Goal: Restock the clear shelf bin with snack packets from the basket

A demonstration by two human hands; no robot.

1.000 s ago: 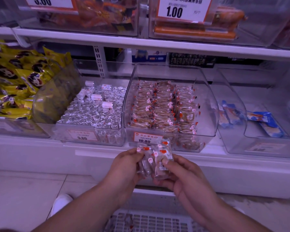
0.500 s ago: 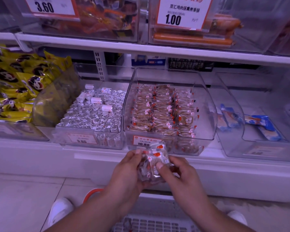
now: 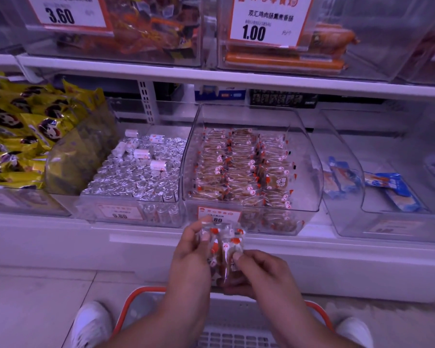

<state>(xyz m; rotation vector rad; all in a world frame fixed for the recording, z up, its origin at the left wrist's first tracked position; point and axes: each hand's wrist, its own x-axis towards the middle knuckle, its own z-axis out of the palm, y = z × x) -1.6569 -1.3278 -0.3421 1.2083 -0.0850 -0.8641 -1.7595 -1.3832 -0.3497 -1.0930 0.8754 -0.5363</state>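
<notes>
Both hands hold a small bunch of clear snack packets with red and white marks, just below the front of the clear shelf bin. My left hand pinches their upper left edge. My right hand grips their lower right side. The bin holds several rows of the same packets and carries an orange price label. The basket, white with an orange handle, stands on the floor under my forearms, mostly hidden by them.
A bin of silver-wrapped sweets stands left of the target bin, yellow packets further left. A nearly bare clear bin with blue packets is to the right. An upper shelf overhangs. My white shoes flank the basket.
The view has tilted down, showing more of the basket and both shoes. My hands have shifted their hold on the packet bunch, with the right hand now lower on it.
</notes>
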